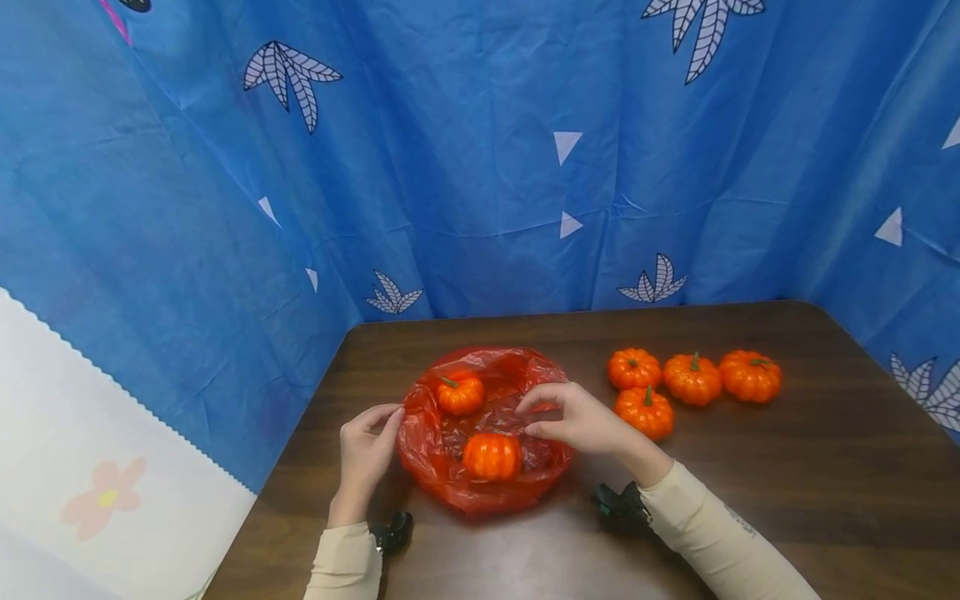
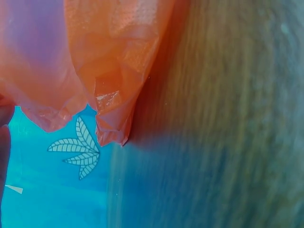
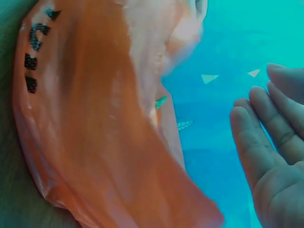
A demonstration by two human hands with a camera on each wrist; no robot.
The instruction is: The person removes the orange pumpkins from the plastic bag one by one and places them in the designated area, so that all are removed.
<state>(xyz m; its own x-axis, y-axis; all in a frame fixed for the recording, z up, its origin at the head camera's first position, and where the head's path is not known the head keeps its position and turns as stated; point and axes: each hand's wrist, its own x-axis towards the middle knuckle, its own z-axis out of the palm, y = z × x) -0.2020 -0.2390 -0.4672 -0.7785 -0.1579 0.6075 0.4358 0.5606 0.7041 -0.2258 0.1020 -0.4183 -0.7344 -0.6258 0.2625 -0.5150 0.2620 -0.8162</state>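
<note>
A red plastic bag (image 1: 476, 497) stands wide on the table with its mouth facing up. Inside it are two small orange pumpkins, one toward the back (image 1: 461, 395) and one in front (image 1: 492, 457). My left hand (image 1: 366, 450) pinches the bag's left rim between thumb and fingers. Over the right rim hovers my right hand (image 1: 573, 415), its fingers loosely bent with nothing between them. The right wrist view shows this hand (image 3: 275, 142) apart from the bag (image 3: 95, 123). In the left wrist view the bag (image 2: 118, 47) fills the upper left, and only a sliver of fingers shows.
Several more pumpkins sit close together on the table right of the bag, among them a front one (image 1: 644, 413) and a far right one (image 1: 750, 377). The dark wooden table (image 1: 825, 500) meets a blue patterned curtain (image 1: 480, 167) at its back edge.
</note>
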